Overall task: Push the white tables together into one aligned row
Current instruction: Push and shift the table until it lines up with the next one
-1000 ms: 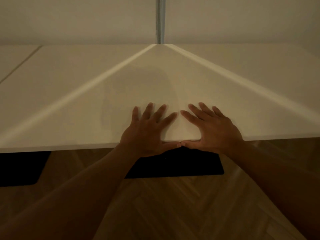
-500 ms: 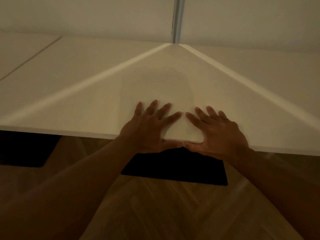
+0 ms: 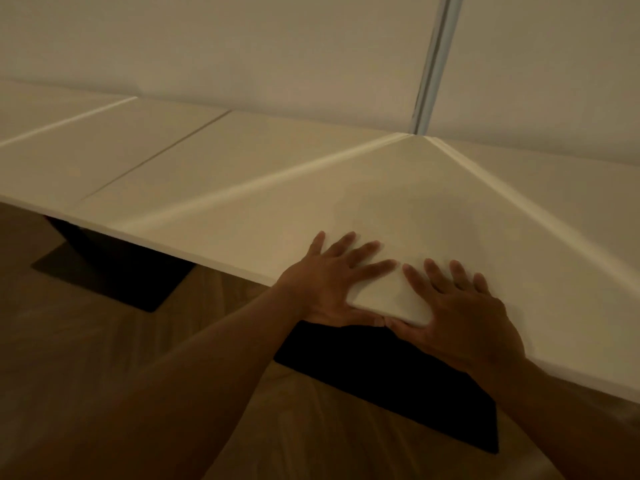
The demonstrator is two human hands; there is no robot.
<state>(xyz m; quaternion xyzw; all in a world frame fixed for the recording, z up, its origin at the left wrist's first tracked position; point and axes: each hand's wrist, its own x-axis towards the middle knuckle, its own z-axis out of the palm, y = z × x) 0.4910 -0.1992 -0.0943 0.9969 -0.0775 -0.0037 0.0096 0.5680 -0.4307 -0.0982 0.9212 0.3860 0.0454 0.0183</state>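
Observation:
A white table (image 3: 398, 209) fills the middle and right of the view, its near edge running down to the right. My left hand (image 3: 325, 282) and my right hand (image 3: 460, 317) lie flat on its top at the near edge, fingers spread, thumbs hooked over the edge and nearly touching. Left of it stands a second white table (image 3: 104, 150); a thin dark seam (image 3: 152, 157) separates the two tops and their near edges look roughly in line. Both hands press on the table and clasp nothing else.
A pale wall (image 3: 277, 46) with a vertical grey strip (image 3: 433, 60) stands close behind the tables. Black flat table bases rest on the wooden floor (image 3: 173, 341), one under my hands (image 3: 398, 375), another at the left (image 3: 114, 271).
The view has swung left and tilted, bringing the left table and the seam into sight. My hands keep the same flat pose on the table edge.

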